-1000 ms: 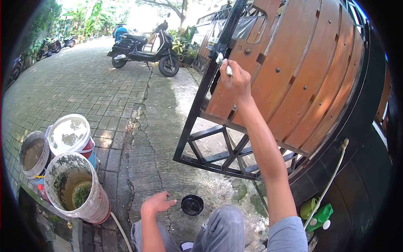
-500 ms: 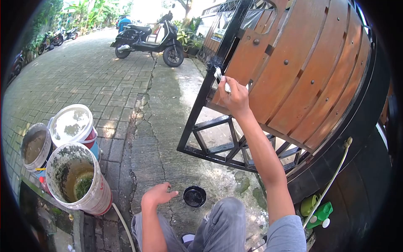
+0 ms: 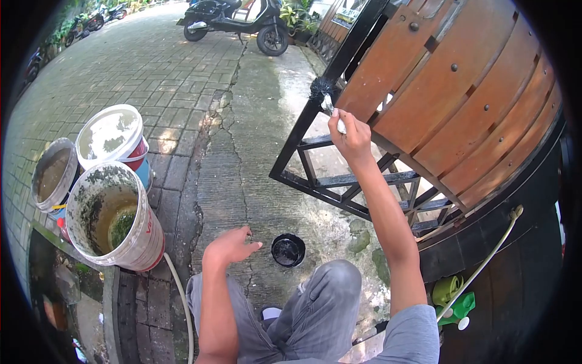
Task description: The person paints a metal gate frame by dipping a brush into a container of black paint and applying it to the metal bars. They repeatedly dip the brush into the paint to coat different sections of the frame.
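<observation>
Lower on the gate than a second ago, the right hand (image 3: 350, 136) has brought the brush (image 3: 324, 96) down the black frame toward the lattice, and the view has tipped down with it, so the scooter (image 3: 239, 18) now sits at the top edge; the gate (image 3: 461, 103), wooden slats in a black metal frame, fills the upper right; its near upright runs diagonally down to a lattice of black bars (image 3: 357, 182) just above the concrete; three buckets (image 3: 109, 206) stand clustered at the left edge of the paving, the nearest one holding green, murky water; a pale hose (image 3: 479, 273) runs down the gate's right side to a green watering can (image 3: 454, 300) at the lower right; the left hand (image 3: 233, 246) rests on the concrete with fingers loosely spread, holding nothing, just beside a small black pot (image 3: 288, 250) of paint; the right hand's fingers are pressed together around the brush handle, the black bristles touching the frame's upright just above the lattice; judging by this, the step in hand is painting the frame black, stroke by stroke downward; the next move likely calls for carrying the stroke on into the lattice bars or dipping the bristles in the pot, keeping paint off the wooden slats.
</observation>
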The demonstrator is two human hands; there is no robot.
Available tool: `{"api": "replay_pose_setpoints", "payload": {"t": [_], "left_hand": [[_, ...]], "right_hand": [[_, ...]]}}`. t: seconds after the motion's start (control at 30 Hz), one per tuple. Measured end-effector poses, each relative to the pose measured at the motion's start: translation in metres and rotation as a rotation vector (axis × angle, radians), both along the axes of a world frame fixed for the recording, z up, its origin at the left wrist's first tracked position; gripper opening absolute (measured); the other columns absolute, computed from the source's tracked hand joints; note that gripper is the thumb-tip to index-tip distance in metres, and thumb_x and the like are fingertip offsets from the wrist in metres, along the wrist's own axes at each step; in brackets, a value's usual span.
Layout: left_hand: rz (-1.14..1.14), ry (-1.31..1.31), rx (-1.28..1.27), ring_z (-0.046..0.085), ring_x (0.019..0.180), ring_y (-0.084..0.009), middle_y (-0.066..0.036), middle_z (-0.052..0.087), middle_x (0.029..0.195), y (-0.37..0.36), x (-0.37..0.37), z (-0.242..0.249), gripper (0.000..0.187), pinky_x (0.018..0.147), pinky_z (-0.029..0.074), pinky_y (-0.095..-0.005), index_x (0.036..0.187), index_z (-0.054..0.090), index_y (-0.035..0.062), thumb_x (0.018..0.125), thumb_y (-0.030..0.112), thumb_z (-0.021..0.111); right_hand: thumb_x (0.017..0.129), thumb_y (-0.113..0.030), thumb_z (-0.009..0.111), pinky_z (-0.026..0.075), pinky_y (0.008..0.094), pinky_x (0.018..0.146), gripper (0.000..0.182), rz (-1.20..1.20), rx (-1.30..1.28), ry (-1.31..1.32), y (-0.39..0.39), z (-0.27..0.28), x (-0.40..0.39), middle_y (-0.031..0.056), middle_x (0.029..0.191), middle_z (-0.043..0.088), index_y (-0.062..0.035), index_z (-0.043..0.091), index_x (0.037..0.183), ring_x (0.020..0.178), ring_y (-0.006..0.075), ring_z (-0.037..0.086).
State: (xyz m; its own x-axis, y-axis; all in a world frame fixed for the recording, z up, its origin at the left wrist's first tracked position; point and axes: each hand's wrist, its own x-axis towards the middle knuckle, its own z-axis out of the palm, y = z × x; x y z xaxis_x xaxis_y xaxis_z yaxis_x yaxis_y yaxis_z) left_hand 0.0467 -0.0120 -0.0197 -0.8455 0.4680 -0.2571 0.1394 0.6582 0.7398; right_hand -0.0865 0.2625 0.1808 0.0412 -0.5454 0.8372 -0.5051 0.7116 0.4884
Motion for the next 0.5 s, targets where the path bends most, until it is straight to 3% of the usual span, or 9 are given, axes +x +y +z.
{"api": "replay_pose_setpoints", "payload": {"t": [0.5], "left_hand": [[0.04,-0.028,-0.057,0.067,0.088,-0.0355,-0.024,0.068,0.093,-0.028,-0.009,-0.016,0.061,0.076,0.05,-0.0422,0.128,0.058,0.0011,0.088,0.047,0.067]], "right_hand": [[0.079,0.004,0.071,0.047,0.0294,0.046,0.01,0.019,0.013,-0.186,0.013,-0.095,0.006,0.0076,0.062,0.059,0.0051,0.062,0.084,0.049,0.0178,0.057]]}}
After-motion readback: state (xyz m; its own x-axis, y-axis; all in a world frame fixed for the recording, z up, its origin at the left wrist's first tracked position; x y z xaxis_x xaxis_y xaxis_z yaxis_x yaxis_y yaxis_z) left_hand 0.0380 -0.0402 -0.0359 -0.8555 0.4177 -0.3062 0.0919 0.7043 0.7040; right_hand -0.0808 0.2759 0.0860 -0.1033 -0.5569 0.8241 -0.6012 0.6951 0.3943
